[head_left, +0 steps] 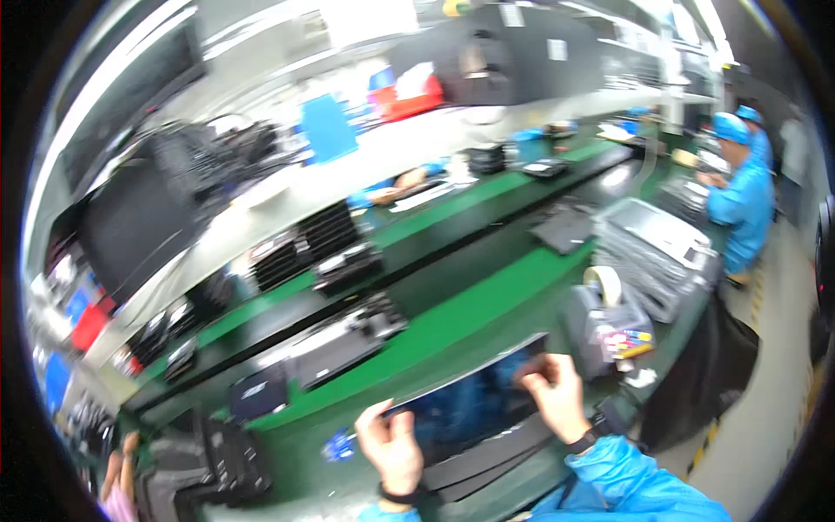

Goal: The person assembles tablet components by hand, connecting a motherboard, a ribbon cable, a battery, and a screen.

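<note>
My left hand [391, 444] and right hand [557, 396] both pinch the top edge of a dark shiny panel [470, 404] at 6 o'clock over the green table [470, 309]. I think I'm lining it up; next needs a gentle, even lowering.

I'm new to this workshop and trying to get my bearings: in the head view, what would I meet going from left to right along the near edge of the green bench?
Dark stacked trays → left hand → glossy dark panel held by both hands → right hand → tape roll on a grey dispenser → co-worker in a blue coat.
</note>
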`<state>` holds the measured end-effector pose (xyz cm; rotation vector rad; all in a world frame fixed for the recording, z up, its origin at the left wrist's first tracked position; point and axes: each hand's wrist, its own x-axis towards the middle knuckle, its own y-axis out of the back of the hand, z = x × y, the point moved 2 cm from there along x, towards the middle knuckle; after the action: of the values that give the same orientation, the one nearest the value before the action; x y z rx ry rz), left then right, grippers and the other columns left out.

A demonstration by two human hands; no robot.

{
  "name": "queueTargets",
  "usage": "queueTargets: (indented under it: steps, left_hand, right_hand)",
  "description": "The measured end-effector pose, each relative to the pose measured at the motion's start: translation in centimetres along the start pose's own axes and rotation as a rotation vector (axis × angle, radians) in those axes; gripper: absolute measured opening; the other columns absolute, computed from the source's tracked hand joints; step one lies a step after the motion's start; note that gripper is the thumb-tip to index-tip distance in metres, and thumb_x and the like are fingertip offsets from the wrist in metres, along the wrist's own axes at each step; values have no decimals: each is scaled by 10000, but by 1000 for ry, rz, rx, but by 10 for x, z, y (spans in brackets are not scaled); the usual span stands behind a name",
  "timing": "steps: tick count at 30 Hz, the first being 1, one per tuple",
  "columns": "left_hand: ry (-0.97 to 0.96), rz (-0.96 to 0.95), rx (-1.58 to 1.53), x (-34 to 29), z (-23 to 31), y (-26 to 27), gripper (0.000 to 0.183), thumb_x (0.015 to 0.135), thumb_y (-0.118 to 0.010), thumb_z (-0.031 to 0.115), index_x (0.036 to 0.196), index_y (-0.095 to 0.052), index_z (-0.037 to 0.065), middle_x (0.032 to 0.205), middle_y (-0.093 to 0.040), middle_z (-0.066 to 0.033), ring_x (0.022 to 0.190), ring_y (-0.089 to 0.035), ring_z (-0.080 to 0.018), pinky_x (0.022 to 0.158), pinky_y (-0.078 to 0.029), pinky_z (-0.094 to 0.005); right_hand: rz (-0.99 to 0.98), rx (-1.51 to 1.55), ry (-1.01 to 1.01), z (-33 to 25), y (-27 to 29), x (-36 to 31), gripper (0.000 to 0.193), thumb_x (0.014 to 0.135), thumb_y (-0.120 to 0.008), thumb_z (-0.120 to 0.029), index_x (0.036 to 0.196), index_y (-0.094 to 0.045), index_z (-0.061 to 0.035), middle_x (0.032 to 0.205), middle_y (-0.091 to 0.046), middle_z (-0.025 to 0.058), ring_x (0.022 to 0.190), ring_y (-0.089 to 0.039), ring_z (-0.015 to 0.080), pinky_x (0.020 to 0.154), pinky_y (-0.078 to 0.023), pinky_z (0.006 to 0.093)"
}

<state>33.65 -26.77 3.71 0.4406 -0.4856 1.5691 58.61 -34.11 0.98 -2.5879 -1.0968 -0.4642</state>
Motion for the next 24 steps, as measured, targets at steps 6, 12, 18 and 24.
queueTargets:
  steps: [6, 12, 18, 24]
  left_hand:
    - [-38, 42, -58, -3, 21, 4, 303, 875, -595, 35, 1155, -479, 34, 1038, -534, -82, 867, -513, -167, 806, -422, -284]
    - [-54, 53, -89, -6, 23, 6, 273, 875, -592, 27, 1126, -486, 36, 1058, -529, -81, 877, -509, -166, 786, -417, -276]
    - [-47, 5, -142, -5, 19, 0, 288, 860, -573, -8, 1117, -474, 77, 875, -512, -5, 716, -445, -73, 634, -367, -199]
    - [-34, -9, -181, -4, 23, 5, 299, 848, -581, -30, 1119, -476, 43, 922, -539, -37, 801, -514, -105, 752, -421, -233]
  right_hand:
    - [402, 87, -299, 12, 97, -55, 183, 938, -540, -207, 963, -535, -25, 773, -524, 42, 613, -503, 102, 548, -427, 228]
    - [416, 349, -398, 11, 125, -19, 223, 918, -577, -240, 954, -558, -21, 866, -645, 103, 650, -591, 135, 545, -468, 245]
    - [-20, -155, 170, -106, 84, 0, 109, 885, -588, -140, 824, -554, -56, 787, -593, 38, 674, -525, 131, 640, -434, 280]
    - [-1135, -585, 979, -171, -101, 30, 163, 791, -633, -217, 764, -556, -76, 834, -480, 101, 807, -491, 265, 688, -410, 371]
